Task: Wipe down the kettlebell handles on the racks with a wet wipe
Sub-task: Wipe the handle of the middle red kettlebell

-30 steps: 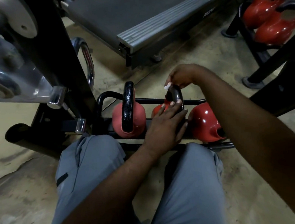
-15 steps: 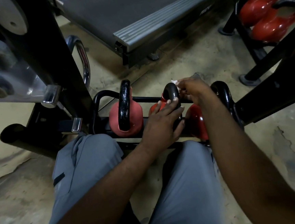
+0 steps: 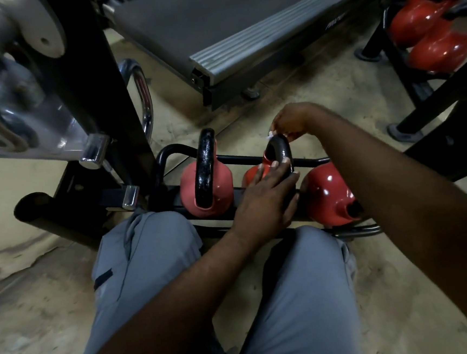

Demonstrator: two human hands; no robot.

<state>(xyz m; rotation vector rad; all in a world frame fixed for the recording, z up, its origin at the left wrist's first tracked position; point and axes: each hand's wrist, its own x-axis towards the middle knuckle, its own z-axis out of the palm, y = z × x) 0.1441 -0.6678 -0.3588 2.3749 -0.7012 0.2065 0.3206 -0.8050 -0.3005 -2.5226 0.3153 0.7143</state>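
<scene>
White wipe [image 3: 269, 137] pinched by right hand [image 3: 292, 121] atop black handle [image 3: 280, 150].

Left arm [image 3: 180, 294]: bare, it comes up from the bottom middle and points forward, between the two knees.
Left hand [image 3: 265, 199]: palm down, it rests on the near side of the middle kettlebell handle [image 3: 279, 148].
Left fingers [image 3: 275, 164]: mostly straight, they lie along the handle with the tips pointing away from the body.
Right arm [image 3: 397, 190]: bare, it comes in from the right side and reaches forward, past the left hand.
Right wrist: bent, so the hand tips down.
Right hand [image 3: 289, 122]: fingers curled in, it pinches a small white wet wipe [image 3: 269, 136] at the top of the same handle.
</scene>
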